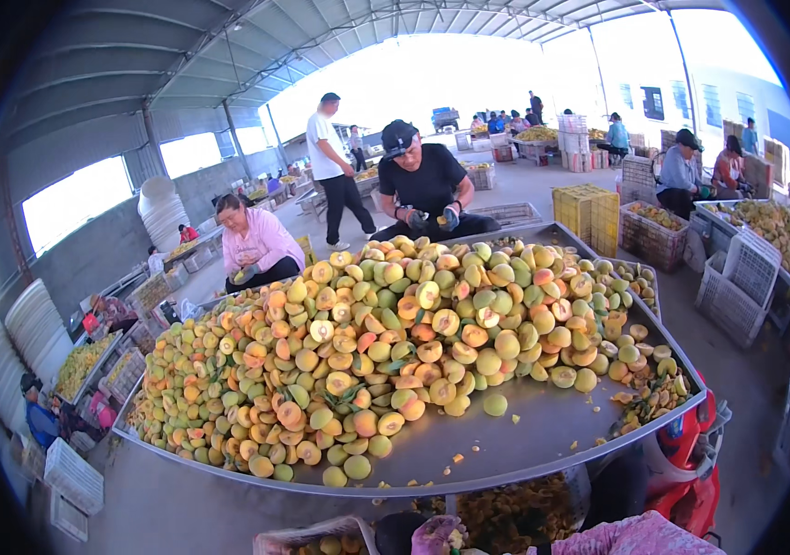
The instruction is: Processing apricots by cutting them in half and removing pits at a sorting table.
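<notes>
A metal-rimmed table stands before me, heaped with halved and whole peach-like fruit, green to orange. Some halves show bare cut hollows. At the bottom edge is my left hand in a stained pink-purple covering, with pale yellow bits beside it. Its fingers are largely cut off by the frame, so its grip is unclear. A pink patterned sleeve comes in from the lower right; my right hand is out of view. Below the table edge, a crate holds brownish fruit scraps. Another crate beside my left hand contains fruit.
Across the table sit a person in black and a person in pink, both with gloved hands. A yellow crate stands behind the right corner. Something red is beside the table at right. White crates stand at left.
</notes>
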